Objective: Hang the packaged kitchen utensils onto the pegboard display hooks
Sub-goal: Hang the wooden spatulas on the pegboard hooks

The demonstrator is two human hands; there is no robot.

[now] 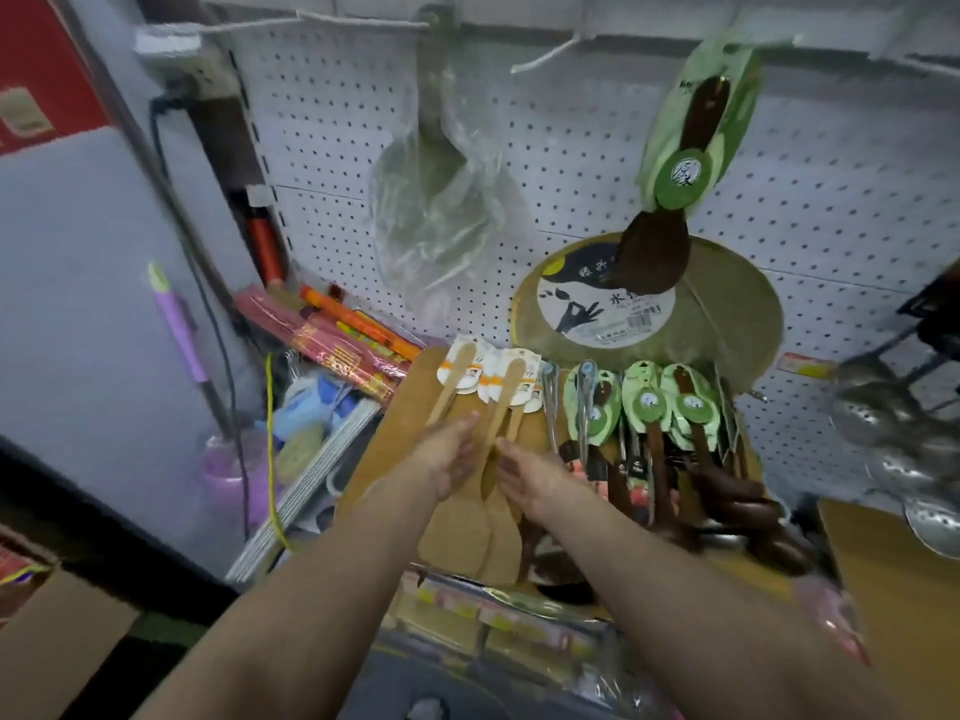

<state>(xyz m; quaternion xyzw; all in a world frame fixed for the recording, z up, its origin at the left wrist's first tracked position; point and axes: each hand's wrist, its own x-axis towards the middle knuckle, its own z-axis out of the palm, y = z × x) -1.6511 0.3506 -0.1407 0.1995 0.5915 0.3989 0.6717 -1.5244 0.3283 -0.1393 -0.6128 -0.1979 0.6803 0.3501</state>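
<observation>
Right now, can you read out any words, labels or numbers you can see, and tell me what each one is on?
"水": round label on the bamboo disc; remaining characters blurred.
Green tag on the hanging spoon: one stylised character, unreadable.
White spatula cards, yellow shelf tag: too blurred.

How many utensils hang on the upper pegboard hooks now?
2: a clear-bagged utensil at upper centre and a green-carded dark wooden spoon to its right. Others may hang outside the frame.

2 hands (pixel 452 459), perhaps 3 wooden spatulas (pixel 498 407)
</observation>
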